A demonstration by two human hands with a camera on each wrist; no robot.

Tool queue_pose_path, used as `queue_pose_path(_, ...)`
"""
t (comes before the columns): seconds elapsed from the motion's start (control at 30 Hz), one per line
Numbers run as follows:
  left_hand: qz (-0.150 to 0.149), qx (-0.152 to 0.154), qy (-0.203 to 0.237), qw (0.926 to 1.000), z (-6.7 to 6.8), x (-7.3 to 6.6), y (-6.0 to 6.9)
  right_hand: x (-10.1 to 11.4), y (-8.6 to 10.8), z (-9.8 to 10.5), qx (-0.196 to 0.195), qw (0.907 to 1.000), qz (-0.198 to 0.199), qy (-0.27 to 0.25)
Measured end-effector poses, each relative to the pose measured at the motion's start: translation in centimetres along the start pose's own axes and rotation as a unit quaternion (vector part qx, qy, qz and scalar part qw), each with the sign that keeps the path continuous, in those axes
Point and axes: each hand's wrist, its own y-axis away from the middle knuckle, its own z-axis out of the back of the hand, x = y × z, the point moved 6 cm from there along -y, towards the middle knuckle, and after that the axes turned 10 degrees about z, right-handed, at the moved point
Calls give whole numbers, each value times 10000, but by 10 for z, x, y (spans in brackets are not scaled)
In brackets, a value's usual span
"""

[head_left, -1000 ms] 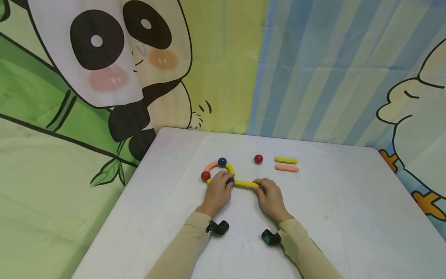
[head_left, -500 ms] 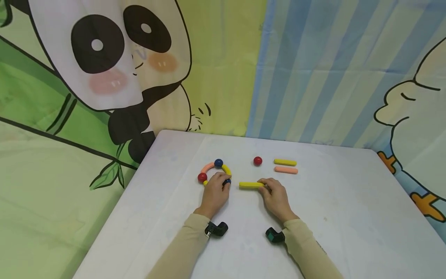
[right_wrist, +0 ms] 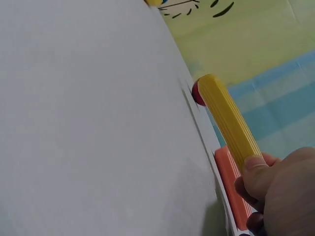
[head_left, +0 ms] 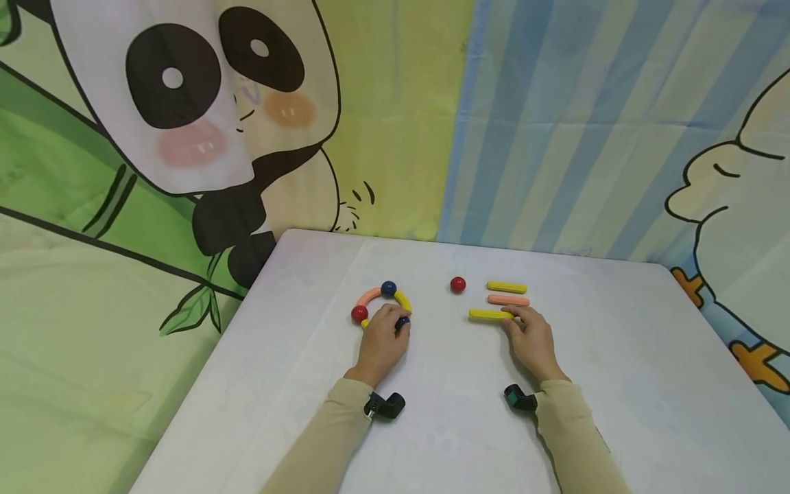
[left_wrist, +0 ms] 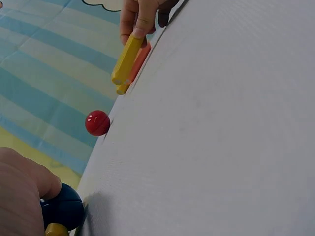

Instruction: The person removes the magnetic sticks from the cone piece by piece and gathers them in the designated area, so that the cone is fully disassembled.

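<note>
A ring of balls and curved rods lies on the white table, made of a red ball [head_left: 359,314], a far blue ball [head_left: 388,289], a salmon curved rod [head_left: 369,296] and a yellow curved rod [head_left: 402,300]. At its near side my left hand [head_left: 384,339] holds another blue ball [left_wrist: 66,209], hiding part of the ring. My right hand [head_left: 532,339] pinches one end of a straight yellow rod [head_left: 487,314], whose other end points left. In the right wrist view that yellow rod [right_wrist: 229,120] is above the table, thumb on its near end.
Beyond my right hand lie a straight salmon rod [head_left: 509,300] and a second yellow rod [head_left: 507,287], side by side. A loose red ball [head_left: 458,285] sits left of them. The table [head_left: 444,425] ends at a printed cloth backdrop [head_left: 395,137].
My right hand has pulled the yellow rod away from the ring's near blue ball and carried it right, close to the loose rods. The left hand stays on the ring.
</note>
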Motion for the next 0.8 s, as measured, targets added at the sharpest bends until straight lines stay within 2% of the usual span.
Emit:
queue_pose_path(0.2, -49, -4, 36, 10000, -1, 0, 0, -14, 1, 16, -251, 9988, 54, 422)
queue_pose_path(0.33, -34, -4, -10, 10000, -1, 0, 0, -23, 2, 20, -319, 9978, -87, 571)
queue_pose_path(0.8, 17, 90, -64, 9999, 0, -2, 0, -34, 0, 18, -69, 9957, -350, 854)
